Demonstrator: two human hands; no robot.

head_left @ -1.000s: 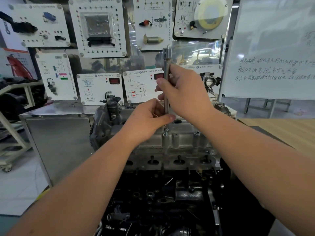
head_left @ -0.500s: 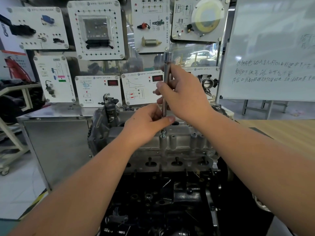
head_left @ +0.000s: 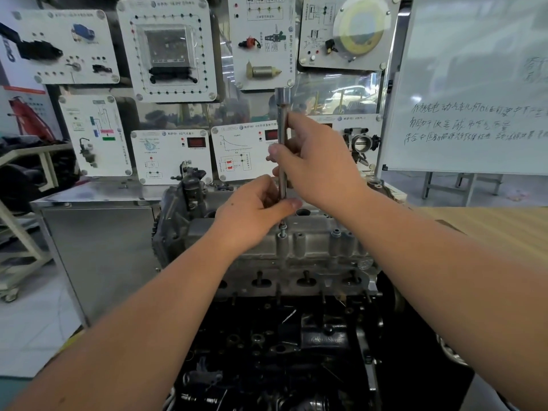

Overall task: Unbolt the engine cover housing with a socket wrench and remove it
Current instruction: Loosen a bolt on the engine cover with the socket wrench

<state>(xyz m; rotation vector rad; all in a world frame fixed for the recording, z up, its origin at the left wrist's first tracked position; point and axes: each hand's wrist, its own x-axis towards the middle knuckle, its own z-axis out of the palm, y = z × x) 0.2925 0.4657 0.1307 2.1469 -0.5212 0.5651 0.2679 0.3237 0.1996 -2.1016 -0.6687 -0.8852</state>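
Your right hand (head_left: 320, 161) has its grip wrapped around the upper shaft of the socket wrench (head_left: 282, 143), which stands upright. Your left hand (head_left: 252, 215) pinches the shaft's lower end, just above a bolt (head_left: 282, 229) that sticks up from the engine cover housing (head_left: 311, 241). The grey housing sits on the dark engine block (head_left: 281, 351). Behind it hang training panels (head_left: 169, 48); a whiteboard (head_left: 474, 84) stands to the right.
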